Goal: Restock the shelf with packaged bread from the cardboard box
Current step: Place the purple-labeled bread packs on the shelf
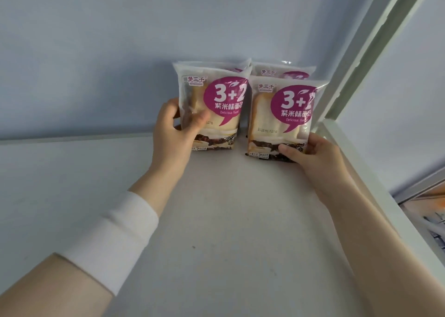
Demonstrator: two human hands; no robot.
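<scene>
Two bread packs with magenta "3+2" labels stand upright at the back right of the white shelf (216,220). My left hand (173,133) grips the left front pack (213,107) at its left edge, thumb across the front. My right hand (310,153) pinches the lower right corner of the right front pack (284,119). Behind each stands another pack, the left rear pack (216,65) and the right rear pack (281,71), with only their tops showing. The cardboard box is out of view.
A pale blue back wall (120,51) closes off the shelf. A white upright post (375,46) and the shelf's right side rail (375,184) run along the right. Some blurred orange and dark goods (433,220) lie lower right, beyond the rail.
</scene>
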